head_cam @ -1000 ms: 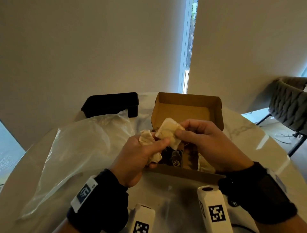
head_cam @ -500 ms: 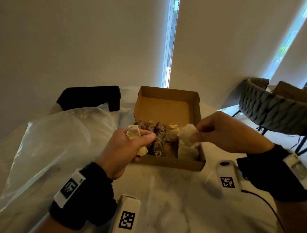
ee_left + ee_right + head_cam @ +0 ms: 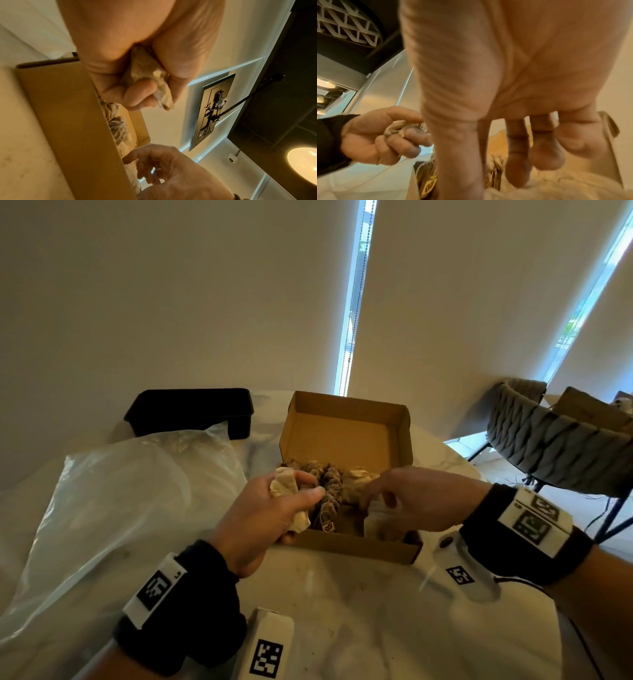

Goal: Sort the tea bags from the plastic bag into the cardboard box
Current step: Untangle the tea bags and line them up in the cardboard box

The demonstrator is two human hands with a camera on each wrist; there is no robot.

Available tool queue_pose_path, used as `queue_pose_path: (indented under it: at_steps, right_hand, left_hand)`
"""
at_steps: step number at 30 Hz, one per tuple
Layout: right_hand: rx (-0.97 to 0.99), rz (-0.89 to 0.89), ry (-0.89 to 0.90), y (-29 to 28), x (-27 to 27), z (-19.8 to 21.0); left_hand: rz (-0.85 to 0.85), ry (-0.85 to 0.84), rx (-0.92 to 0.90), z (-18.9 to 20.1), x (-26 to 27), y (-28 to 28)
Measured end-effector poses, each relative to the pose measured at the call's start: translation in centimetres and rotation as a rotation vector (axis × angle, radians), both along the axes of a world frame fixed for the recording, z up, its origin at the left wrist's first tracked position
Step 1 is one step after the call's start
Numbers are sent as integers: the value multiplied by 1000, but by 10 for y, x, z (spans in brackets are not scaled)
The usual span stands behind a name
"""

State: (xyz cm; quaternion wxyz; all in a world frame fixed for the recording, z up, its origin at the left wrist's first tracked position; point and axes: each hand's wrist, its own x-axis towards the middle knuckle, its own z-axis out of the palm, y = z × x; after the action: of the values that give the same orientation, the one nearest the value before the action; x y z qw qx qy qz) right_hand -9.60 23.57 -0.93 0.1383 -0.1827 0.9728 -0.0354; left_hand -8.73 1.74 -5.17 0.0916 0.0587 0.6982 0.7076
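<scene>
the right hand (image 3: 407,501) has put its tea bag in the cardboard box (image 3: 346,440), fingers loose now; the left hand (image 3: 270,515) squeezes the pale tea bags (image 3: 286,484) still waiting

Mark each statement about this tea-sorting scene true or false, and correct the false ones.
1. The left hand grips pale tea bags. True.
2. The box is closed. False: its lid stands open.
3. The right hand reaches into the box with straight fingers. True.
4. The plastic bag lies right of the box. False: it lies to the left.
5. The box holds no tea bags. False: several sit inside.
</scene>
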Motion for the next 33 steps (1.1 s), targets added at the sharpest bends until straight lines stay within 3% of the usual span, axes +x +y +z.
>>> queue_pose_path:
  at_steps: [9, 21, 24, 26, 30, 33]
  right_hand:
    - [206, 23, -253, -34, -15, 5]
    - [233, -10, -163, -27, -9, 1]
    - [82, -93, -157, -18, -8, 8]
    - [-38, -85, -34, -15, -7, 23]
    - [-400, -42, 113, -29, 4, 45]
    - [-598, -55, 122, -41, 7, 35]
  left_hand:
    - [-15, -10, -20, 1, 1, -3]
    - [0, -54, 49, 4, 2, -1]
    - [-21, -136, 120, 7, 1, -5]
    - [-28, -149, 139, 7, 0, -7]
    - [-9, -109, 113, 6, 2, -4]
    - [20, -47, 95, 6, 3, -3]
